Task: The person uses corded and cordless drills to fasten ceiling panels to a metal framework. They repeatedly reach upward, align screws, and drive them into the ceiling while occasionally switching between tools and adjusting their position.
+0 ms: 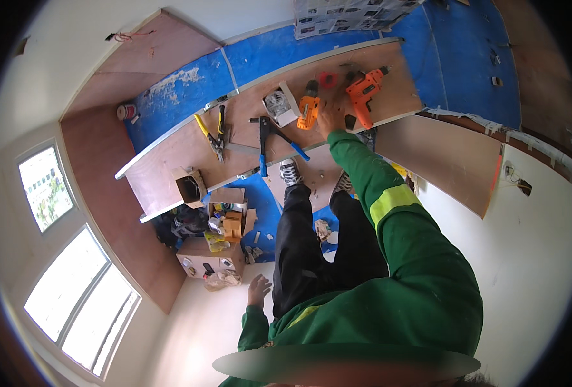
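My right hand point(328, 118) reaches over the plywood bench point(163, 171), fingers stretched out, beside an orange cordless drill point(308, 111). Whether the fingertips touch the drill is hard to make out. To its right lies a larger orange drill point(365, 97), with a red round item point(328, 79) between the two. Left of the hand are an open white box point(279, 107) of small pieces, a blue-handled hand riveter point(266, 138) and yellow-handled snips point(212, 137). My left hand point(259, 290) hangs beside my left leg, fingers apart, holding nothing.
A small open carton point(189, 186) sits at the bench's left end. Below it are an open box of supplies point(228, 216) and a closed carton point(210, 258). Blue sheeting point(260, 55) covers the floor. A plywood panel point(440, 158) stands at right; windows point(79, 290) are at left.
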A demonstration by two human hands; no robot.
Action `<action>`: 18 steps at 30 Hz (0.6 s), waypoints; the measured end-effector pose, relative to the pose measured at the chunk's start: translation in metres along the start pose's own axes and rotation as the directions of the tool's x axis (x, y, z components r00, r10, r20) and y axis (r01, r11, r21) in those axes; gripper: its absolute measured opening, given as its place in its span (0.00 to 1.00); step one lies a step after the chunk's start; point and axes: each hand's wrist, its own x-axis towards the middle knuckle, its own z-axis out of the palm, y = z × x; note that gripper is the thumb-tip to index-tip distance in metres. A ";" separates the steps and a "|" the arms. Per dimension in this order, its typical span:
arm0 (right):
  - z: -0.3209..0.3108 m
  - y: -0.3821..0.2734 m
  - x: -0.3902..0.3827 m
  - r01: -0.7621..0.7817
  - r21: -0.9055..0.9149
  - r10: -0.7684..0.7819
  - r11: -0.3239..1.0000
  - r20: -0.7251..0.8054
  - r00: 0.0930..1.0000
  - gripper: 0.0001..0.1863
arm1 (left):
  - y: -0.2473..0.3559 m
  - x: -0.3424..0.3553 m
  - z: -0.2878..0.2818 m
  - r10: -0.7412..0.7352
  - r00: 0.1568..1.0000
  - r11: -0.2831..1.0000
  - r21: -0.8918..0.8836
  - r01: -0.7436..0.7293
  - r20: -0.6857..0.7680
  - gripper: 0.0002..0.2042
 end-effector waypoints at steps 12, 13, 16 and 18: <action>0.008 0.024 0.021 0.137 0.193 -0.156 0.972 0.092 0.983 0.43 | 0.055 0.076 0.019 0.411 0.906 0.907 0.147 -0.395 -0.100 0.23; 0.006 0.022 0.021 0.161 0.129 -0.163 0.979 0.004 0.987 0.40 | 0.076 0.085 0.018 0.504 0.853 0.835 0.327 -0.442 -0.134 0.22; 0.001 0.019 0.018 0.166 0.182 -0.188 0.969 0.110 0.976 0.36 | 0.150 0.120 -0.002 0.705 0.614 0.709 0.385 -0.591 -0.355 0.17; -0.001 0.017 0.014 0.247 0.177 -0.250 0.953 -0.004 0.968 0.34 | 0.207 0.151 -0.026 0.783 0.427 0.619 0.494 -0.611 -0.452 0.12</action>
